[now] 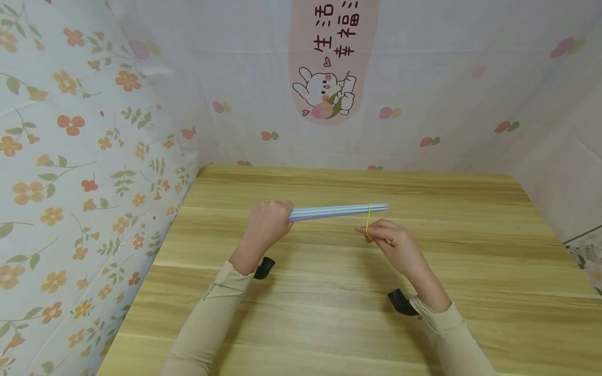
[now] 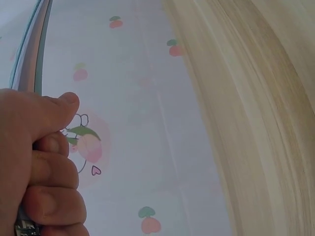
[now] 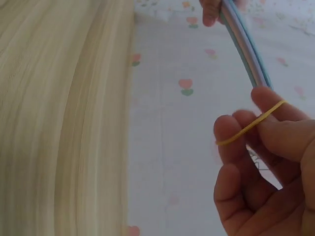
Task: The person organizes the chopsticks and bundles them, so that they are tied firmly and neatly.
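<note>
Here: bundle of straws [image 1: 336, 211] held level above bench [image 1: 329, 324], yellow rubber band [image 1: 368, 222] being stretched near its far end.

Left hand [image 1: 268, 222] fisted round one end of the bundle, fingers [image 2: 47, 177] curled tight and thumb on top, as seen in left wrist view. Right hand [image 1: 392, 241] just below the other end, rubber band looped over the straws and pulled down toward the hand, pinched between thumb and fingertips [image 3: 236, 130]; band taut across the fingers in right wrist view. Straws pale blue, lilac and white, lying side by side, clear of the wood. Behind bench: patterned sheet [image 1: 423, 78] with rabbit picture [image 1: 324, 94]; floral sheet [image 1: 70, 156] on left.
</note>
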Demonstrator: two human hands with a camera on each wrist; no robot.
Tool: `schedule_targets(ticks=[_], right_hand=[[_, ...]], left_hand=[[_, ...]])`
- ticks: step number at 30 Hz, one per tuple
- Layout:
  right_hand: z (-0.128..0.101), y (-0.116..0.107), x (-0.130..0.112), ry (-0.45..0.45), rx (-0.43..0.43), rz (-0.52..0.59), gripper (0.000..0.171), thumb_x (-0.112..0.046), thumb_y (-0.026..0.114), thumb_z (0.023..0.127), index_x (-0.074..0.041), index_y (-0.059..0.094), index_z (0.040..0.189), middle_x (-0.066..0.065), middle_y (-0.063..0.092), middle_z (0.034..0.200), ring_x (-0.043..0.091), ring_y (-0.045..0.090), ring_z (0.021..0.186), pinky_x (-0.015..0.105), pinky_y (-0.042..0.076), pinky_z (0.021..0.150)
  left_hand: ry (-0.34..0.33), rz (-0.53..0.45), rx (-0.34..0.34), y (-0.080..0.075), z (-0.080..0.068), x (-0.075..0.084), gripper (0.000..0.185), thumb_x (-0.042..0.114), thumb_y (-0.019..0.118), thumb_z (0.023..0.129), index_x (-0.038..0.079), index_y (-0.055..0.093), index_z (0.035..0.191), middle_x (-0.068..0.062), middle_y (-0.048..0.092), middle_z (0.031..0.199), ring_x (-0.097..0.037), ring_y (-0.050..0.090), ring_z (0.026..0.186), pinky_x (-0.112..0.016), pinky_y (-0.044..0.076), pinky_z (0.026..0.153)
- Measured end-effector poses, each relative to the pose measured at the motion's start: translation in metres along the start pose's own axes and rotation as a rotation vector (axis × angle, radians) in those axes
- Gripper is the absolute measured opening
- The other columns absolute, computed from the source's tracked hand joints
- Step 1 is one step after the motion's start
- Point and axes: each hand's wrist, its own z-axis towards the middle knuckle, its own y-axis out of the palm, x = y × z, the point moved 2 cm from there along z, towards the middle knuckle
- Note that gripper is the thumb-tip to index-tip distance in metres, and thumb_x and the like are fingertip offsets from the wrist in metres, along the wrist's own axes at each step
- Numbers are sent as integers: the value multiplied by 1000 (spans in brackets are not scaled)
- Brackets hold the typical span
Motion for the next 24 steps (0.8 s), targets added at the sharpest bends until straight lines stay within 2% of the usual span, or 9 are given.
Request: schedule_targets(ticks=[3, 6, 8, 10, 14, 17, 20, 22, 24], right_hand=[[-2, 2, -2, -11, 7, 86, 33, 16, 57, 85, -1, 71, 109, 3, 68, 86, 7, 61, 83, 11, 44, 70], [-2, 3, -4, -25, 56, 121, 33, 18, 53, 86, 1, 70, 108, 7, 68, 86, 8, 60, 83, 12, 45, 74], [-2, 4, -5, -51, 97, 105, 32, 20, 53, 85, 1, 71, 103, 9, 68, 88, 9, 60, 87, 11, 45, 78], [-3, 4, -5, -80, 134, 86, 31, 22, 55, 82, 1, 72, 98, 11, 67, 91, 13, 59, 94, 12, 43, 87], [-3, 5, -6, -143, 189, 43, 29, 20, 59, 76, -1, 71, 91, 12, 65, 94, 26, 49, 105, 21, 29, 101], [-3, 5, -5, -180, 224, 15, 24, 16, 60, 75, -2, 72, 87, 13, 64, 94, 34, 44, 104, 31, 25, 100], [-4, 6, -5, -196, 242, -6, 22, 15, 60, 75, -3, 71, 83, 12, 64, 92, 35, 44, 100, 35, 26, 96], [-4, 6, -5, -165, 247, -2, 22, 15, 59, 78, -3, 71, 83, 11, 66, 88, 30, 46, 98, 32, 30, 93], [-5, 7, -5, -78, 251, 14, 21, 13, 57, 83, -2, 71, 88, 9, 67, 83, 20, 49, 95, 25, 34, 87]], left_hand=[[-5, -1, -3, 1, -1, -1, 26, 16, 72, 81, 10, 54, 65, 1, 48, 51, -9, 26, 46, -22, 20, 39], [-8, -3, -6, 2, -2, -1, 27, 17, 72, 82, 10, 53, 64, 1, 47, 51, -9, 26, 46, -22, 21, 40], [-9, -1, -4, 2, -2, -1, 27, 18, 72, 82, 10, 53, 64, 0, 47, 51, -9, 27, 45, -22, 22, 39], [-11, -1, -3, 2, -2, -1, 26, 17, 72, 82, 9, 54, 65, 0, 49, 51, -9, 27, 45, -23, 24, 38], [-17, -4, 0, 2, -1, -1, 22, 17, 74, 81, 8, 58, 68, -2, 54, 53, -8, 30, 44, -24, 31, 36], [-22, -6, -3, 1, -1, -2, 22, 17, 74, 80, 8, 58, 68, -3, 56, 53, -8, 31, 44, -24, 33, 36], [-28, -5, -7, 1, -1, -2, 23, 17, 74, 81, 8, 58, 67, -3, 55, 53, -8, 31, 44, -24, 31, 36], [-31, -5, -7, 0, -1, -2, 23, 17, 73, 81, 8, 57, 67, -2, 55, 53, -8, 30, 44, -24, 29, 36], [-31, -7, -4, 0, -2, -3, 23, 17, 73, 81, 8, 57, 67, -2, 53, 52, -8, 29, 44, -23, 26, 37]])
